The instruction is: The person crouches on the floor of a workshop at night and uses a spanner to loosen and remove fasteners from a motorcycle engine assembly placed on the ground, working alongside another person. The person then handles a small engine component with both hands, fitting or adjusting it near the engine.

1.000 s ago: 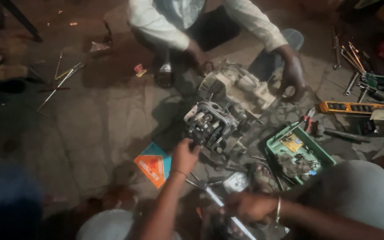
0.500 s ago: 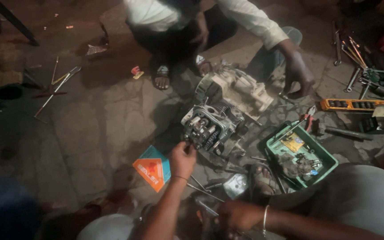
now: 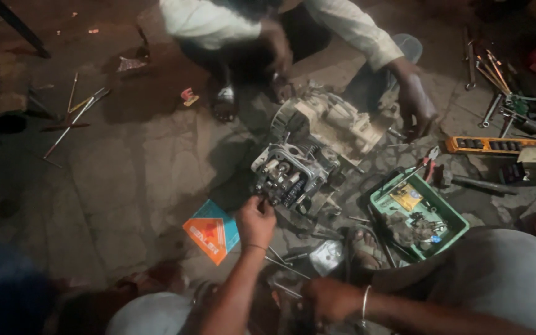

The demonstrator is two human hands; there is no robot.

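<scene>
Green parts tray (image 3: 455,218), orange socket rail (image 3: 494,144), scattered wrenches (image 3: 490,74) — orange-teal box (image 3: 214,232) (lying flat).

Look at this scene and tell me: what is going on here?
Two people squat on a stone floor around a stripped engine. The camera wearer's left hand touches the exposed valve end of the engine, while the right hand is low by small metal parts. Opposite, a second person's hand rests on the floor beside the engine casing. A green tray of parts and an orange and blue box lie close by.
</scene>
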